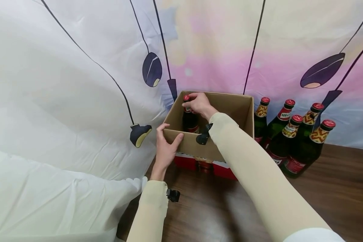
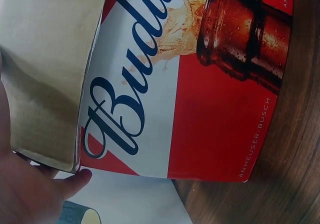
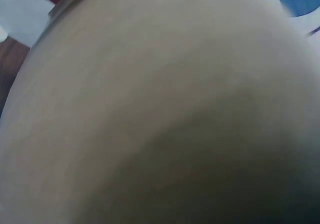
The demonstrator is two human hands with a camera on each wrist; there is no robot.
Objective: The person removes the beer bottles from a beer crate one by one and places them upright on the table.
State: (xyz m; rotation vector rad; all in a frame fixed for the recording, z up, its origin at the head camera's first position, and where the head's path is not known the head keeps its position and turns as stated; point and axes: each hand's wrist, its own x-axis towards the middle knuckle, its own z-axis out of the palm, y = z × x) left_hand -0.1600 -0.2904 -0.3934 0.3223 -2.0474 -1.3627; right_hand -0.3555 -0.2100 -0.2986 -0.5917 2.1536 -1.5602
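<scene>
A cardboard box (image 1: 230,101) stands with its top open and one flap (image 2: 45,79) folded outward at the front. My left hand (image 1: 165,148) grips that flap by its left corner, thumb on one face and fingers bent round the edge. Inside the box, at its left end, a dark beer bottle (image 1: 190,120) with a red cap stands upright. My right hand (image 1: 200,103) reaches over the box and holds this bottle by its neck. The right wrist view shows mostly the blurred cardboard of the box (image 3: 150,84); neither the bottle nor the fingers appear there.
Several green beer bottles (image 1: 305,148) with red caps stand close together right of the box on the dark wooden surface (image 1: 196,205). A patterned cloth (image 1: 211,50) hangs behind, and white cloth (image 1: 63,195) bunches along the left side.
</scene>
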